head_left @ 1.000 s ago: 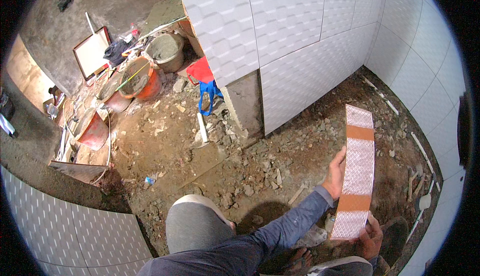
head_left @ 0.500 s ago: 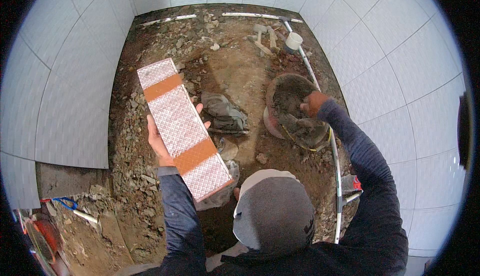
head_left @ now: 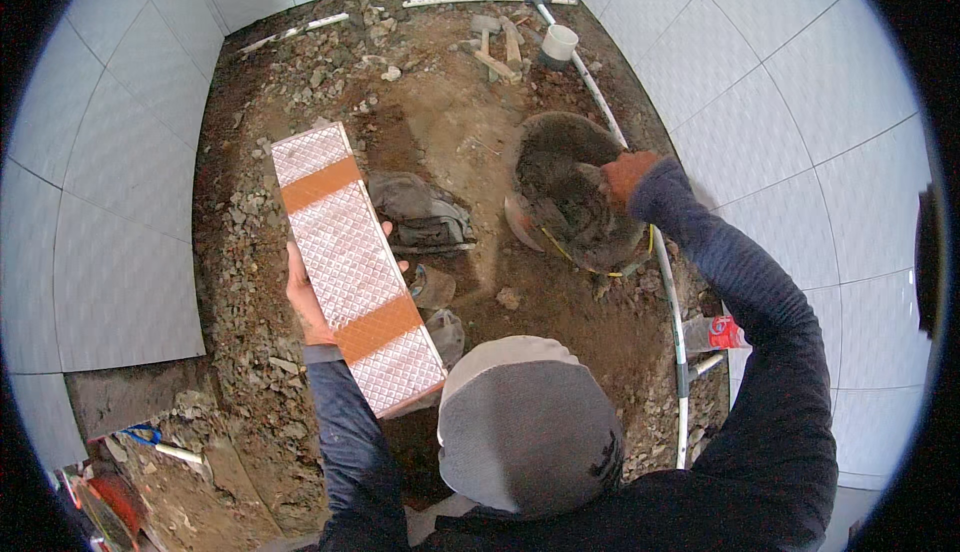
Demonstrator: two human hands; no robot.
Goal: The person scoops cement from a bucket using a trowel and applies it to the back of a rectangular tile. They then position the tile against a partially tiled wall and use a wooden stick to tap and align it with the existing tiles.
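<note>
tile point(head_left: 350, 242): a long narrow piece, raised over the ground left of the knee point(head_left: 530, 427), slanting from upper left to lower right, its cross-hatched pinkish back facing up with two orange-brown bands across it
left hand point(head_left: 308, 297): closed on the tile, palm at its left edge, two fingertips point(head_left: 388, 229) showing past its right edge
right hand point(head_left: 628, 174): over the near-right part of the tub, seemingly curled; whether it grips a tool, i cannot tell
tub point(head_left: 522, 222): round, with dark grey mix point(head_left: 555, 177) inside
just changed: a second ago both hands were at the tile; now the right one is at the tub and the view faces the far corner
what that means: the left hand alone seems to bear the tile, freeing the right one to work in the mix
between tile and tub: a grey bundle point(head_left: 430, 217) on the dirt
beyond: a hammer point(head_left: 487, 47) and a white cup-shaped piece point(head_left: 562, 42)
right side: a white pipe point(head_left: 682, 417) along the tiled wall point(head_left: 760, 192)
</note>
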